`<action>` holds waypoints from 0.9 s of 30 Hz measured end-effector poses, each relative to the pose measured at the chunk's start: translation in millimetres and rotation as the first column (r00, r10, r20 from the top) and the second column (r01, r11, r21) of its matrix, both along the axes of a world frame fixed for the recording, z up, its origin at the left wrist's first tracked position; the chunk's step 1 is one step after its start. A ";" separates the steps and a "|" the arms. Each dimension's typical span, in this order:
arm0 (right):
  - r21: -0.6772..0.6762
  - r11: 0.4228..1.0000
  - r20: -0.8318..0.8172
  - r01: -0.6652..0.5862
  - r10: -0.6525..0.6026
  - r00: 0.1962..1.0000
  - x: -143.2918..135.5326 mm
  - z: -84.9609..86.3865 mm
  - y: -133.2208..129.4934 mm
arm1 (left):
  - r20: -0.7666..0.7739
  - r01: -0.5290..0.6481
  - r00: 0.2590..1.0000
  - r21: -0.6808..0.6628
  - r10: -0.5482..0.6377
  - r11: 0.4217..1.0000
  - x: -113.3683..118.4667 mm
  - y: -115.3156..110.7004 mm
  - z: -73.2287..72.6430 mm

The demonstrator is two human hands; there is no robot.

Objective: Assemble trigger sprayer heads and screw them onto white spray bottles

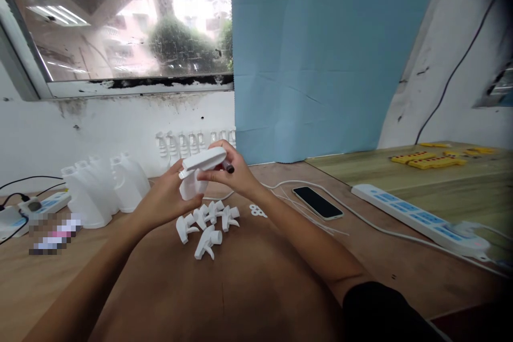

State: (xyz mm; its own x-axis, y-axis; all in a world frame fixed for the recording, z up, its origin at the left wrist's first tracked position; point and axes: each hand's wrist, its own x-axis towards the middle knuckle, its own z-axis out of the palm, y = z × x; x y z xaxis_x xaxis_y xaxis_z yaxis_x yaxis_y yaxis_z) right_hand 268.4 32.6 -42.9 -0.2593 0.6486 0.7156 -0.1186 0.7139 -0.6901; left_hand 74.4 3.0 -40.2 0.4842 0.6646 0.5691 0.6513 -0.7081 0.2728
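Observation:
My left hand (166,197) and my right hand (234,171) both grip a white plastic bottle (204,160), held tilted above the table. The left fingers and thumb wrap round its near left part. My right hand holds its other side, and a dark marker-like object (228,166) sticks out between the right fingers. Below the hands, several white spray trigger heads (208,240) lie on the brown table (224,294). Small white rings (257,210) rest just right of them.
White bottles (90,192) stand at the left by a power strip (52,203). More bottles (182,144) line the wall. A phone (318,202), thin tubes (306,208), a cable and another power strip (420,219) lie right. Yellow pieces (428,159) lie at the far right.

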 end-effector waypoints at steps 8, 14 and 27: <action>-0.035 0.981 0.014 -0.189 0.189 0.982 7.0 7.5 4.1 | -0.153 0.112 0.979 -0.128 -0.131 0.985 -26.8 1.9 12.3; -0.128 0.890 0.034 -0.437 0.445 0.895 12.8 5.5 4.8 | -0.257 0.183 0.918 -0.398 -0.301 0.899 -60.7 -4.3 29.1; 0.136 0.989 -0.295 0.051 -0.009 0.955 83.6 51.9 -17.7 | -0.077 -0.448 0.883 -0.439 0.464 0.779 -136.1 31.5 28.1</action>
State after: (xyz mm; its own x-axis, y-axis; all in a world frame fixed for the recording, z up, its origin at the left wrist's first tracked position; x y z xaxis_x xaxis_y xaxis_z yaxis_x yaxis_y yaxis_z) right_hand 352.0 14.9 9.0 -0.0063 0.5405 0.8413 -0.2777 0.8073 -0.5207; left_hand -61.8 34.5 -12.1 0.0483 0.9824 0.1805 0.8529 -0.1347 0.5045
